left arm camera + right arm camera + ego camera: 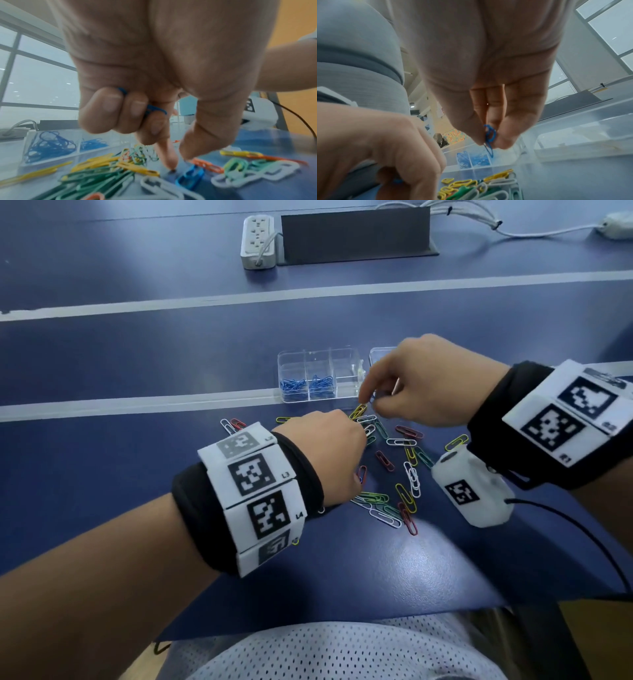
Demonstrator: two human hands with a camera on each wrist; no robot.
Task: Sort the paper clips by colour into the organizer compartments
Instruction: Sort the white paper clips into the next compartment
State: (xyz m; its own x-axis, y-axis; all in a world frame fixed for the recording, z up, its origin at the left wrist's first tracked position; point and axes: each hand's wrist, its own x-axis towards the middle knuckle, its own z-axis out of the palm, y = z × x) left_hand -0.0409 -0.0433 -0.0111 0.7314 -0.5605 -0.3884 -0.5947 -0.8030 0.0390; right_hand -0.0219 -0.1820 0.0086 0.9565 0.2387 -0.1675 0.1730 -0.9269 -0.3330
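Observation:
A clear organizer (pixel 346 386) stands past a loose pile of coloured paper clips (pixel 394 467); its two left compartments hold blue clips (pixel 306 386). My left hand (pixel 356 460) hovers low over the pile. In the left wrist view its curled fingers (pixel 109 111) hold blue clips (pixel 155 108), while the index finger and thumb reach down beside a blue clip (pixel 190 177) lying on the table. My right hand (pixel 370 402) hangs just in front of the organizer, and it pinches blue clips (pixel 489 136) between thumb and fingers.
The organizer's clear lid (pixel 380 354) lies open to the right, behind my right hand. A white power strip (pixel 258 241) and a dark panel (pixel 356 236) sit far back on the blue table (pixel 137 364). A cable (pixel 582 539) trails at the near right.

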